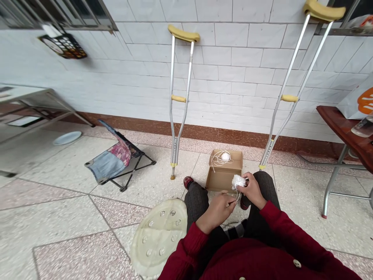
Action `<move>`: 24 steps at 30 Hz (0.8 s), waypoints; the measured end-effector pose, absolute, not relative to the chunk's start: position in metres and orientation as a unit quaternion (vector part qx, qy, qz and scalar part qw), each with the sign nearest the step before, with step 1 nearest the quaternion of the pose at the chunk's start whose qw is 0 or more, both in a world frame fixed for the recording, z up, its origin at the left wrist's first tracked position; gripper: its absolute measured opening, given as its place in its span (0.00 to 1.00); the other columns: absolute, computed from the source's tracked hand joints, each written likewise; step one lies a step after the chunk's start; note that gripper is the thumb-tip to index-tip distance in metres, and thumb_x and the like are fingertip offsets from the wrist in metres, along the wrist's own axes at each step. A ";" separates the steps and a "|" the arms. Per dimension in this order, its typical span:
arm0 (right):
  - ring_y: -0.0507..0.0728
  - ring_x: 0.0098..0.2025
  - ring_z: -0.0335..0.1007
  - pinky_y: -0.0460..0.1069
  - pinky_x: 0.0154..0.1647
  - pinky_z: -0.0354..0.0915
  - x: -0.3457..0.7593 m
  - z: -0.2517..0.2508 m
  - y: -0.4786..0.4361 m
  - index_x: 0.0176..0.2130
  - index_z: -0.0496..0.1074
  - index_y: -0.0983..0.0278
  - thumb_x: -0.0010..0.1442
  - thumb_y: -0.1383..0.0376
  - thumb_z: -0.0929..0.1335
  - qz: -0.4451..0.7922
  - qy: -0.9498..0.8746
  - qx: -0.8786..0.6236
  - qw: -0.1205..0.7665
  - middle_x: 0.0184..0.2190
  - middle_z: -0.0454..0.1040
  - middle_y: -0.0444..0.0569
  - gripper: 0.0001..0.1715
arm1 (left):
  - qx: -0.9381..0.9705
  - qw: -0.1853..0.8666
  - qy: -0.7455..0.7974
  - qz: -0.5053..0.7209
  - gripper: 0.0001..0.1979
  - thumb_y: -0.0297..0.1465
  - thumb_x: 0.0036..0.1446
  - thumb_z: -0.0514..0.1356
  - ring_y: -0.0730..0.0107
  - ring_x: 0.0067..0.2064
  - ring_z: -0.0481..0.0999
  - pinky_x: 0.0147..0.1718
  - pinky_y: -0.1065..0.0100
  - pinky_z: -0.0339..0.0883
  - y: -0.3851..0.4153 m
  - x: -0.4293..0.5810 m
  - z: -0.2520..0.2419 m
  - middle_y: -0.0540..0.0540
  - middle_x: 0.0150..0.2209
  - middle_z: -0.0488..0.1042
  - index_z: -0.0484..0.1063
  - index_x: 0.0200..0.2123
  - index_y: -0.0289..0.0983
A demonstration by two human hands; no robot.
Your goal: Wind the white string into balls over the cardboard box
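My right hand [253, 190] is closed around a lumpy white bundle [238, 181], which looks like crocheted or knotted yarn. A thin white yarn strand [237, 195] hangs from the bundle to the fingertips of my left hand [220, 210]. Those fingers are pinched together just below and left of the bundle; whether they also hold a small tool cannot be made out. Beyond my hands an open cardboard box [221, 178] lies on the floor between my feet. A white yarn ball [225, 156] with loose loops rests on its raised lid.
Two crutches [178, 98] [289, 98] lean against the tiled wall. To the left are a folding stool [113, 161], a round pale mat [160, 237] and a plate [67, 138] on the floor. A red-brown table [344, 128] with a bag [358, 97] stands at right.
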State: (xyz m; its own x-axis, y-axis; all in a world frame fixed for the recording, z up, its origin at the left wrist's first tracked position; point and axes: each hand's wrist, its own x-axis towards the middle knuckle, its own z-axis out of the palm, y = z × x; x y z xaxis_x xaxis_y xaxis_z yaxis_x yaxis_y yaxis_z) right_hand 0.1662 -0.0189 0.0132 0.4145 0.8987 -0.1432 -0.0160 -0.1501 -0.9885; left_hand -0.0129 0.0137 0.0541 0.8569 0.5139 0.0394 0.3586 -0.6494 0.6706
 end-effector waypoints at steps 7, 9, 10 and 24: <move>0.48 0.17 0.62 0.42 0.16 0.58 0.159 0.012 -0.047 0.39 0.63 0.63 0.45 0.66 0.71 0.625 -0.362 -0.512 0.464 0.23 0.69 0.39 0.20 | 0.903 0.293 0.240 0.203 0.12 0.28 0.62 0.52 0.73 0.32 0.72 0.58 0.59 0.54 0.045 -0.021 0.074 0.51 0.28 0.75 0.72 0.28 0.37; 0.49 0.20 0.67 0.43 0.19 0.62 0.156 0.025 -0.056 0.43 0.63 0.63 0.49 0.66 0.69 0.705 -0.340 -0.415 0.463 0.26 0.71 0.42 0.20 | 0.892 0.319 0.237 0.215 0.13 0.29 0.63 0.51 0.74 0.33 0.73 0.59 0.59 0.53 0.051 -0.022 0.077 0.51 0.30 0.76 0.73 0.29 0.38; 0.50 0.22 0.69 0.43 0.21 0.64 0.155 0.034 -0.059 0.45 0.64 0.63 0.50 0.66 0.69 0.724 -0.332 -0.377 0.474 0.28 0.72 0.44 0.21 | 0.885 0.339 0.235 0.217 0.13 0.29 0.63 0.51 0.74 0.33 0.73 0.60 0.59 0.53 0.052 -0.021 0.076 0.52 0.30 0.76 0.73 0.29 0.38; 0.50 0.24 0.62 0.44 0.23 0.59 0.185 0.025 -0.019 0.34 0.63 0.63 0.38 0.67 0.73 0.285 -0.383 -0.682 0.554 0.27 0.67 0.40 0.22 | 0.872 0.408 0.225 0.152 0.17 0.32 0.64 0.52 0.77 0.28 0.71 0.59 0.62 0.53 0.010 -0.023 0.067 0.54 0.23 0.72 0.70 0.23 0.36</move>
